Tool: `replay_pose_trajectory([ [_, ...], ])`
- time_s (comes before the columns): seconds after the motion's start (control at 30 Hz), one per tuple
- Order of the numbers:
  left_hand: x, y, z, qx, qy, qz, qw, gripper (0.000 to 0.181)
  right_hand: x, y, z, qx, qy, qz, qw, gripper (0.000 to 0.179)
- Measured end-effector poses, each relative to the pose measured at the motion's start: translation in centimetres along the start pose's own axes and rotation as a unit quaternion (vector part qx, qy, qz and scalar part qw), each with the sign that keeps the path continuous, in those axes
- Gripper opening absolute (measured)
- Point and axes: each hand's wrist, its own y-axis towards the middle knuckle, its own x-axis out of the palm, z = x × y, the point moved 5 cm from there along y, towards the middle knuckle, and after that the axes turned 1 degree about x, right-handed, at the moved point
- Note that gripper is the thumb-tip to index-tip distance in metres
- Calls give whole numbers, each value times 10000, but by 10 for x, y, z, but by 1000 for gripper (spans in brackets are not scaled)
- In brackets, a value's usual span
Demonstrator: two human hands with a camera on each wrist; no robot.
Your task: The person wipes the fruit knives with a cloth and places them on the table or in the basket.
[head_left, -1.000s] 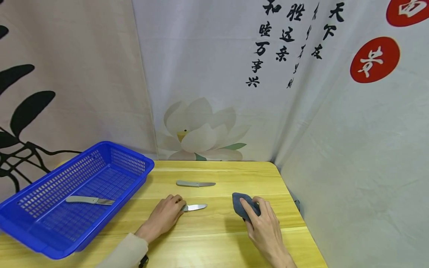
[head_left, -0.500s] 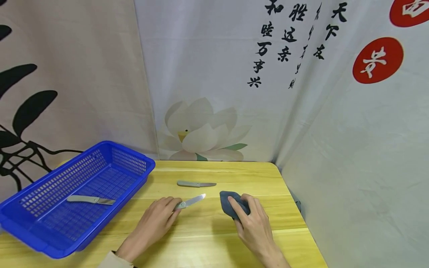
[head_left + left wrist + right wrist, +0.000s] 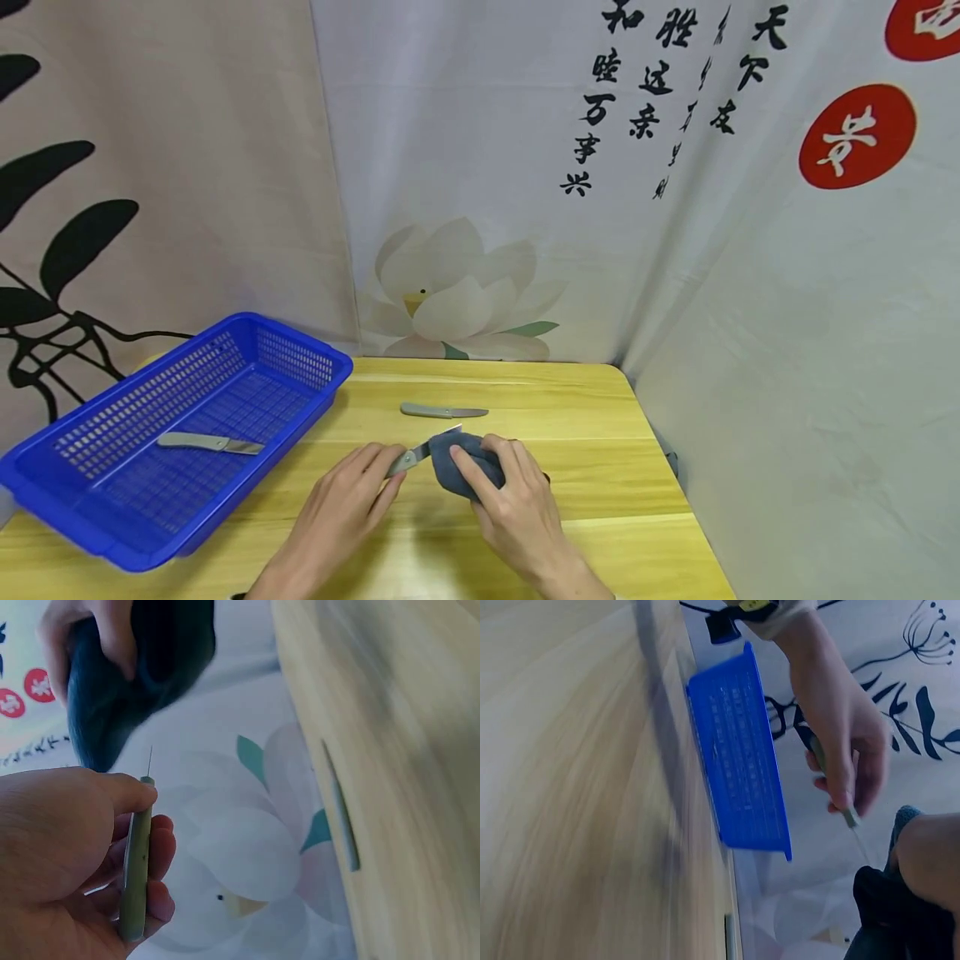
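Observation:
My left hand (image 3: 348, 492) grips a small knife by its pale green handle (image 3: 135, 870), fingers curled round it. The knife (image 3: 408, 460) points up and to the right, its blade partly hidden behind a dark blue-grey cloth (image 3: 457, 475). My right hand (image 3: 517, 500) holds that folded cloth between thumb and fingers, right at the blade. In the left wrist view the thin blade stands edge-on just below the cloth (image 3: 112, 697). Beyond both hands a second knife (image 3: 444, 411) of the same kind lies on the wooden table, blade to the right.
A blue plastic basket (image 3: 296, 425) with perforated walls stands at the left of the table (image 3: 600, 533). Inside it lies another pale-handled knife (image 3: 210, 442). A white printed curtain (image 3: 465, 125) hangs behind the table and along its right side.
My left hand has lifted the knife from the table and tilted its blade upward. The right hand has moved left with the cloth, which now overlaps the blade.

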Motion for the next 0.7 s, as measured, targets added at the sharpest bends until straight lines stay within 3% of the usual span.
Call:
replay_pose_trajectory([
  [0.13, -3, 4, 8, 99, -48, 102, 9999, 36, 4, 5, -12, -174, -44, 76, 9998, 82],
  [0.3, -4, 7, 14, -42, -162, 90, 9998, 37, 6, 6, -20, -291, -107, 38, 9995, 73],
  [0.47, -4, 8, 16, -83, -317, 203, 9993, 37, 8, 7, -20, -242, -214, 82, 9994, 64],
  [0.7, -4, 8, 19, 68, -464, 242, 9986, 41, 3, 6, -12, -43, -384, 91, 9992, 68],
])
